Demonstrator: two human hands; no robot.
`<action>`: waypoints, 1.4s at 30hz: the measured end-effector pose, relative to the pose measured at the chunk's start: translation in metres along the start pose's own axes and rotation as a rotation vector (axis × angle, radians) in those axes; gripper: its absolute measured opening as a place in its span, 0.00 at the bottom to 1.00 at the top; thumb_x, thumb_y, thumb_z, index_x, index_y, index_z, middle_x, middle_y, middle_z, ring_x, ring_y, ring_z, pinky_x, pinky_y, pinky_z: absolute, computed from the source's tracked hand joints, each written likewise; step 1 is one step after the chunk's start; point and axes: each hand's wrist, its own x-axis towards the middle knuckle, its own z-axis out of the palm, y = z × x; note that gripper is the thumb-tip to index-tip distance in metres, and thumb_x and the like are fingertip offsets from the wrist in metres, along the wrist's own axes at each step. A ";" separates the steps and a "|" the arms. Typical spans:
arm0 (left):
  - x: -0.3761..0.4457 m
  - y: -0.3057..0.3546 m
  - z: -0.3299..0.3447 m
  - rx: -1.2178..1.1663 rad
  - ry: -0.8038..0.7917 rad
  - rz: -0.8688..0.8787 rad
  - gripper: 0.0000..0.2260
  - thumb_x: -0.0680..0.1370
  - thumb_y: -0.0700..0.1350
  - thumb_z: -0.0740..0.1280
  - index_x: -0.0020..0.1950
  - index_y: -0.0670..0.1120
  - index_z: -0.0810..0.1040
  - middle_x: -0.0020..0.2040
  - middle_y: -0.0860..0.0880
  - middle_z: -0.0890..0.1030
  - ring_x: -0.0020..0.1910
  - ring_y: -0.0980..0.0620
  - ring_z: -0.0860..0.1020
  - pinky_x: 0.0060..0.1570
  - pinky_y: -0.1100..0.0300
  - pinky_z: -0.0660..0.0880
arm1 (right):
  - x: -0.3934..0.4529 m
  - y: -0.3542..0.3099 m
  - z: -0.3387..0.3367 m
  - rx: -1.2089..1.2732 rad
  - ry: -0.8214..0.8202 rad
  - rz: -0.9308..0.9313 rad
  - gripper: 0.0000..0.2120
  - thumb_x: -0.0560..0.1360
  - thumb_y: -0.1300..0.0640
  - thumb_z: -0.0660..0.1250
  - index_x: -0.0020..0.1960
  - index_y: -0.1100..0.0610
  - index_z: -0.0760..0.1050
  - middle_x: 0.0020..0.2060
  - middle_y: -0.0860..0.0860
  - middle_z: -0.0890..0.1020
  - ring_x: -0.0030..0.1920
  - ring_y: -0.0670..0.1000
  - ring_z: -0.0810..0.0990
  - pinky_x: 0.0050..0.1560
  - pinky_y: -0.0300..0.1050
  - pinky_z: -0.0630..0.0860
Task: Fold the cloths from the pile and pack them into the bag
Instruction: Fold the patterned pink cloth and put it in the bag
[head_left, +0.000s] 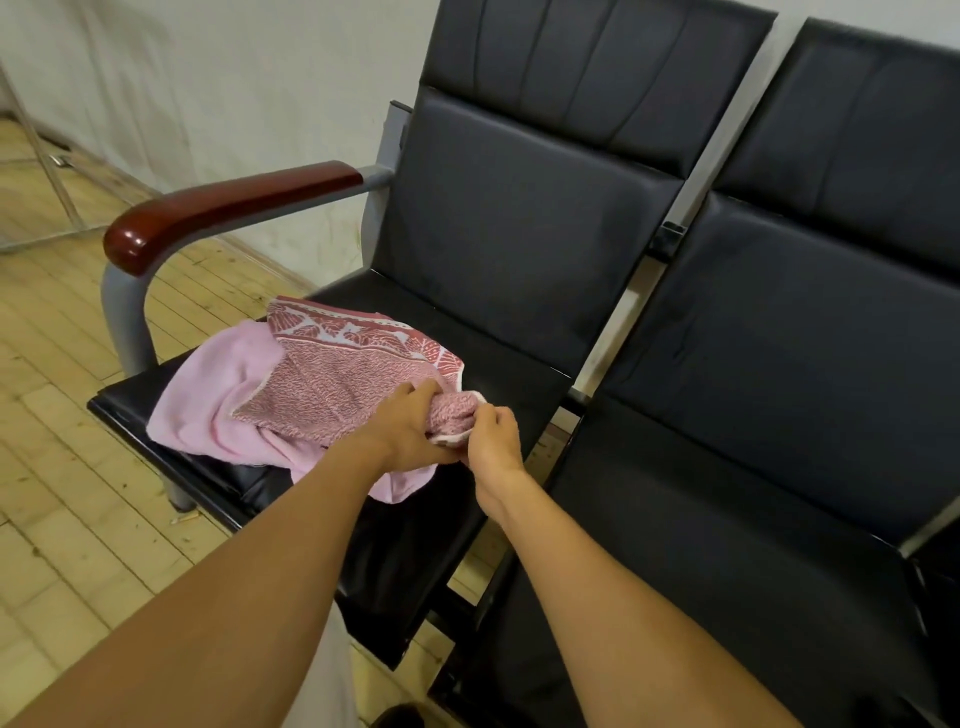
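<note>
Two cloths lie heaped on the black seat of the left-hand chair in a row of joined waiting-room chairs, and both of my hands are on the upper one. That upper cloth is a red patterned towel with a band of white leaf shapes along its far edge; it is spread loosely over a plain pink cloth, which spills out to the left and hangs a little over the front edge of the seat beneath my left forearm.

My left hand is curled round the bunched near-right corner of the red patterned towel, with my fingers wrapped over the top of the fold. My right hand sits just beside it, touching it, and its fingers pinch the pale hem of the same corner from the right. The corner is gathered into a thick roll between the two hands, raised slightly off the seat, while the rest of the towel rests on the pink cloth.

To the left of the cloths stands a grey metal arm support topped by a glossy red-brown armrest. A second black chair adjoins on the right. Under and beyond the chairs runs a light wooden plank floor, with a pale wall behind.
</note>
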 end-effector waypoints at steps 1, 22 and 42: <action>-0.001 0.002 -0.001 0.011 0.047 0.041 0.32 0.68 0.53 0.77 0.67 0.48 0.68 0.57 0.46 0.72 0.56 0.44 0.73 0.58 0.48 0.73 | -0.002 -0.004 0.001 0.020 0.021 -0.032 0.08 0.84 0.54 0.52 0.53 0.56 0.68 0.48 0.53 0.76 0.47 0.50 0.76 0.50 0.49 0.78; 0.015 0.068 0.020 -0.065 0.354 0.243 0.10 0.82 0.43 0.55 0.59 0.44 0.73 0.53 0.41 0.79 0.51 0.40 0.78 0.51 0.45 0.76 | -0.008 -0.066 -0.123 0.318 0.707 -0.315 0.08 0.85 0.54 0.52 0.51 0.57 0.62 0.42 0.49 0.72 0.40 0.48 0.72 0.38 0.42 0.69; -0.046 0.276 0.155 -0.402 -0.484 0.580 0.03 0.80 0.44 0.66 0.49 0.49 0.79 0.44 0.52 0.82 0.43 0.55 0.81 0.45 0.55 0.81 | -0.074 -0.034 -0.335 0.436 1.186 -0.435 0.07 0.85 0.54 0.51 0.52 0.56 0.63 0.43 0.49 0.72 0.39 0.48 0.74 0.39 0.45 0.75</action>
